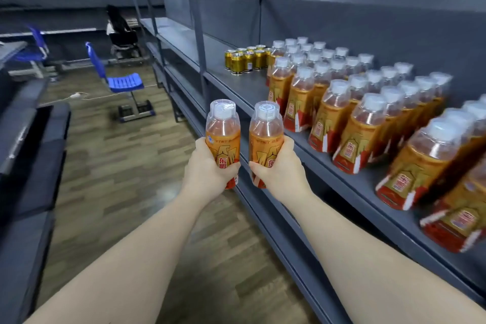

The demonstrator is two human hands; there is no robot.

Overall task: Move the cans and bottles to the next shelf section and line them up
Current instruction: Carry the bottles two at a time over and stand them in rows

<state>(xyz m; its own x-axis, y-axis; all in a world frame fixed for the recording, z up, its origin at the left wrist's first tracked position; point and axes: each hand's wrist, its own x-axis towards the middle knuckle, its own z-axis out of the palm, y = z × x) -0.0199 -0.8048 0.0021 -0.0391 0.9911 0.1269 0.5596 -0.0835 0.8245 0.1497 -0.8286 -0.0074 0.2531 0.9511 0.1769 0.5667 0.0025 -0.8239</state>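
We held two orange drink bottles upright and close together without touching, out over the wooden floor (110, 166) just in front of the grey shelf (236, 81). Our left hand (207, 168) gripped the first bottle (223, 129) round its label, fingers curled about it. Our right hand (280, 166) gripped the second bottle (266, 131) the same way. On the shelf stood the rows of matching bottles (355, 105), and just beyond their far end a small cluster of gold cans (246, 60). A blue chair (123, 81) stood well apart on the floor.
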